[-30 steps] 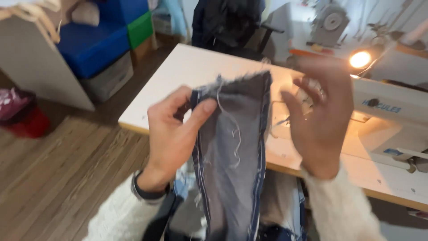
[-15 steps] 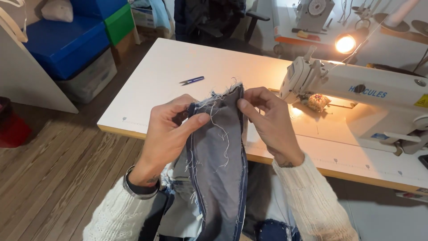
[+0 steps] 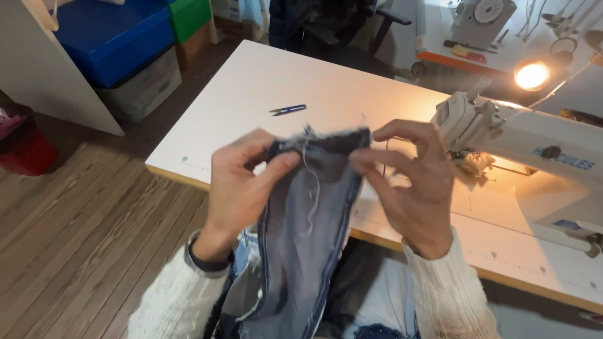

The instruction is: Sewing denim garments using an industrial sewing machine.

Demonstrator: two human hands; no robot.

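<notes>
Denim piece [image 3: 308,232] held up in front of me, above my lap and the near table edge, frayed top edge with loose threads [image 3: 309,182] hanging down the middle. My left hand [image 3: 242,188] pinches the top corner at 9 o'clock of the fabric, thumb on the front, fingers behind. My right hand [image 3: 411,182] pinches the opposite corner at 3 o'clock, fingertips closed on the edge — hands apart, cloth stretched between them. Fabric hangs down toward 6 o'clock, darker seam lines along both sides. Behind it, white table [image 3: 251,81]. Blue thread snips [image 3: 287,110] lie on it at 12 o'clock from my left hand, well apart. White sewing machine [image 3: 521,138] at 2 o'clock, lit lamp [image 3: 531,75] above it. Blue storage bin [image 3: 110,37] at 10 o'clock on the wood floor [image 3: 81,238], red object [image 3: 25,147] at 9 o'clock.
</notes>
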